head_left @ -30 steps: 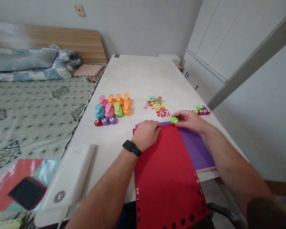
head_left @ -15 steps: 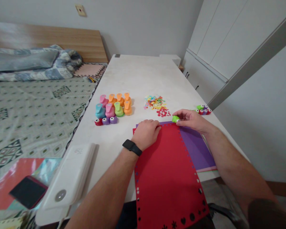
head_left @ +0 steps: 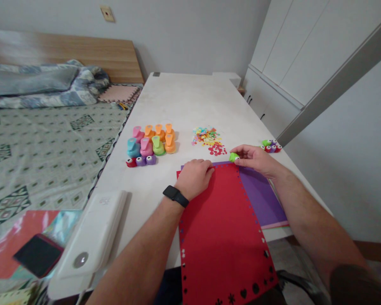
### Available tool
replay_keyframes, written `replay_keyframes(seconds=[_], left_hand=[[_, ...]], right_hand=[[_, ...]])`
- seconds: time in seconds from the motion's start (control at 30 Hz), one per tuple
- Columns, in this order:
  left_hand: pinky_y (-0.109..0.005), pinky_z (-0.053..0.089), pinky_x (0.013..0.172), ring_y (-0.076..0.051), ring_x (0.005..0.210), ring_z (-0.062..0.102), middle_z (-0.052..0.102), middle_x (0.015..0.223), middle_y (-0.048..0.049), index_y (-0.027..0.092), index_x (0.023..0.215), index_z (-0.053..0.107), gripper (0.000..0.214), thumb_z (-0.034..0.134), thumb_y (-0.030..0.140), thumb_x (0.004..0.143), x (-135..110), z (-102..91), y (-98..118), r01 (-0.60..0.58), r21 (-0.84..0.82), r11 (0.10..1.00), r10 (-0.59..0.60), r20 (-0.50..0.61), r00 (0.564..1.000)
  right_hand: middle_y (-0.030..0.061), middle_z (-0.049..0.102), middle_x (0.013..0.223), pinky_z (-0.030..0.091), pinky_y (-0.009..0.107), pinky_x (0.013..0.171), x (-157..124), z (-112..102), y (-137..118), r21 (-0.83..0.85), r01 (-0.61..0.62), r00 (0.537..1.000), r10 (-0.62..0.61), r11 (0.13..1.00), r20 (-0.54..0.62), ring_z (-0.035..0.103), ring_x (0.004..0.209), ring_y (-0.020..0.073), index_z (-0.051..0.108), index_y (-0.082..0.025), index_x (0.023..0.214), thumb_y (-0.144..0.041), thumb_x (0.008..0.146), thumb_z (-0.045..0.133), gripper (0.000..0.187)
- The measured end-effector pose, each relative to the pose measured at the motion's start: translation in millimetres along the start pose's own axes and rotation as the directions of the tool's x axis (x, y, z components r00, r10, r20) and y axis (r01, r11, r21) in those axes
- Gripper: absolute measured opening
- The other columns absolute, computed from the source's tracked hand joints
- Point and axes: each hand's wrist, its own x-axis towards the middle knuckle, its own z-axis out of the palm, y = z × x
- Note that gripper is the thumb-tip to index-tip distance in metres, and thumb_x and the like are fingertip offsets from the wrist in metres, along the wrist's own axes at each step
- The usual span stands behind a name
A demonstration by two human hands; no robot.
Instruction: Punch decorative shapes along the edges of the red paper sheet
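A sheet of red paper (head_left: 224, 220) with shapes punched along its edges lies in front of me and hangs over the near table edge. My left hand (head_left: 197, 174), a dark watch on its wrist, rests at the sheet's far edge with fingers curled and closed on the paper. In my right hand (head_left: 254, 160) is a small lime-green paper punch (head_left: 233, 157), gripped between thumb and fingers at the sheet's far right corner. The fingers partly cover the punch. Purple paper (head_left: 263, 199) lies beneath the red sheet and sticks out to the right.
Larger paper punches (head_left: 146, 146) stand in rows at the left, with small punches (head_left: 141, 161) before them. Colourful paper cutouts (head_left: 206, 135) and red cutouts (head_left: 217, 149) lie beyond my hands. More small punches (head_left: 271, 146) sit right. A white device (head_left: 95, 233) occupies the near left.
The green punch and my right fingers have shifted very slightly upward at the corner. My left hand stays in place on the paper.
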Motion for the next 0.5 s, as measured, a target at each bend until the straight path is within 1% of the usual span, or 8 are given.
replay_keyframes(seconds=[0.17,0.5], left_hand=[[-0.035,0.05,0.082,-0.023,0.089,0.067,0.073,0.096,-0.0093,0.018,0.098,0.069,0.025,0.048,0.03,0.103,0.1,-0.8,0.7,0.001,-0.004,1.0,-0.001,0.001,1.0],[-0.036,0.051,0.084,-0.023,0.091,0.067,0.073,0.098,-0.0102,0.018,0.099,0.07,0.025,0.048,0.031,0.103,0.2,-2.5,1.6,0.014,-0.025,1.0,-0.014,0.013,1.0]], right_hand=[[0.0058,0.074,0.106,0.051,0.04,0.095,-0.1,-0.2,-0.3,-0.004,0.004,1.0,-0.004,1.0,0.0,0.067,0.096,0.0197,0.071,-0.02,0.117,-0.037,0.074,0.087,0.048],[0.0053,0.074,0.103,0.053,0.04,0.094,0.0,0.2,-0.1,-0.023,0.004,1.0,-0.003,1.0,0.01,0.067,0.093,0.0197,0.072,-0.021,0.114,-0.037,0.072,0.089,0.049]])
